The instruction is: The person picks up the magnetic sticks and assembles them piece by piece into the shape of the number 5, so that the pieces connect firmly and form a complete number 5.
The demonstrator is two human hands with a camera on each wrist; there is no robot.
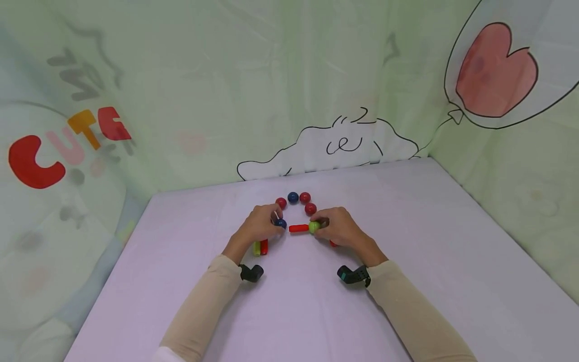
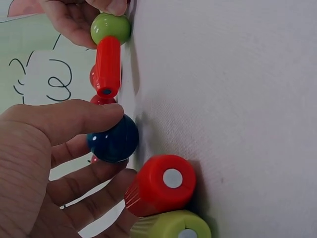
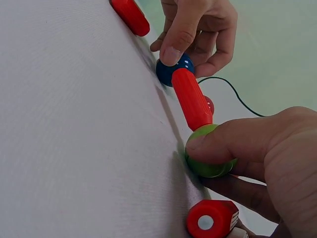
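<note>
Nearest us, table [image 1: 298,311] open between forearms [image 1: 199,306]. Left hand [image 1: 261,222] pinches blue ball [image 2: 114,141], right hand [image 1: 338,227] green ball [image 1: 314,228], red rod [image 1: 298,228] touching green. Left wrist view shows us rod's free end apart from blue; right wrist view overlaps them. Farther, four more balls [image 1: 305,197], then table's back edge.

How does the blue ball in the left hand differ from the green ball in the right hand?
Colour: the blue ball is dark, while the green ball is light yellowish.
Connection: the green ball meets one end of the red rod between them; the blue ball is apart from its other end.
Holder: the left hand holds the blue ball, the right hand the green ball.
Both are round and glossy.
</note>
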